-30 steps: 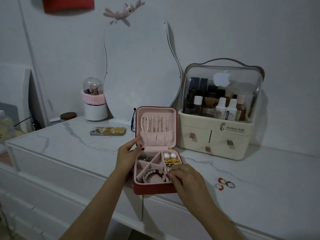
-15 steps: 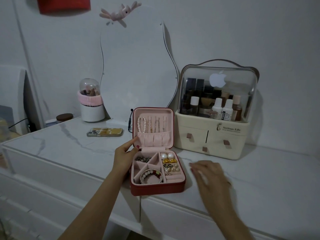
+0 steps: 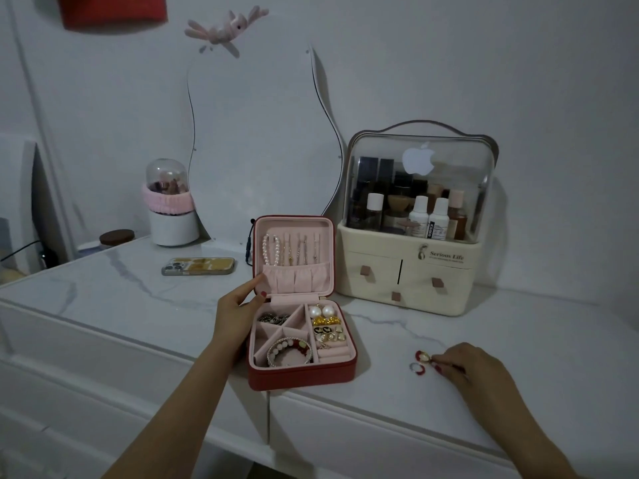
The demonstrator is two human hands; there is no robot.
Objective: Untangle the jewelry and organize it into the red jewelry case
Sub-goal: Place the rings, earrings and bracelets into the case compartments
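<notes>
Head view: a red square jewelry case [image 3: 301,375] with pink lining lies open near the white marble counter's [image 3: 121,299] front edge, its compartments largely filled. A few small red and silver rings [image 3: 419,361] lie loose to its right. The left hand [image 3: 235,316] steadies the case's side, fingers relaxed. The right hand [image 3: 473,369] pinches one ring with its fingertips.

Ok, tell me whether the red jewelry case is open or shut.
Open. The red jewelry case has its lid standing upright, showing the pink lining, hanging necklaces and filled compartments. The left hand rests against its left side.
</notes>
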